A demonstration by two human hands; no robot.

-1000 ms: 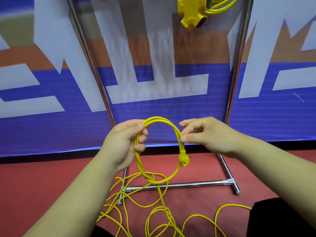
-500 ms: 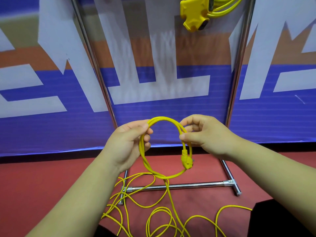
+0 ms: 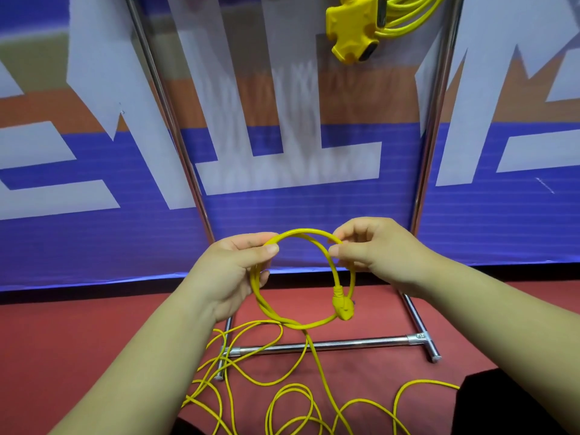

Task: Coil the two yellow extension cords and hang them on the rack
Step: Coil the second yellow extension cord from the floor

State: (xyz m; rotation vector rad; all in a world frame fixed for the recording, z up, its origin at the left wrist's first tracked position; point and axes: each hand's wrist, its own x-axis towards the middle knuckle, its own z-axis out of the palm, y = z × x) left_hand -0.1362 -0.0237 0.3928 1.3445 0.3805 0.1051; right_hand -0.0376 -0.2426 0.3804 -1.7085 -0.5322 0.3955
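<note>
A: Hands?
B: Left hand [image 3: 233, 271] closed on the left side of the cord [image 3: 320, 362] loop, thumb pinching the top. Right hand [image 3: 373, 249] pinches the loop's top right; plug [image 3: 342, 306] dangles below it.
A: Rest of the cord?
B: Loose tangle on the red floor [image 3: 62, 346], crossing the rack [image 3: 345, 343] base bar. Second cord [image 3: 370, 23] hangs at the top edge.
A: Room?
B: Open gap between the rack uprights, above the hands.

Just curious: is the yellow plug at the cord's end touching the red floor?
Apart. The head view shows the yellow plug dangling from the hand-held loop, above the red floor.
</note>
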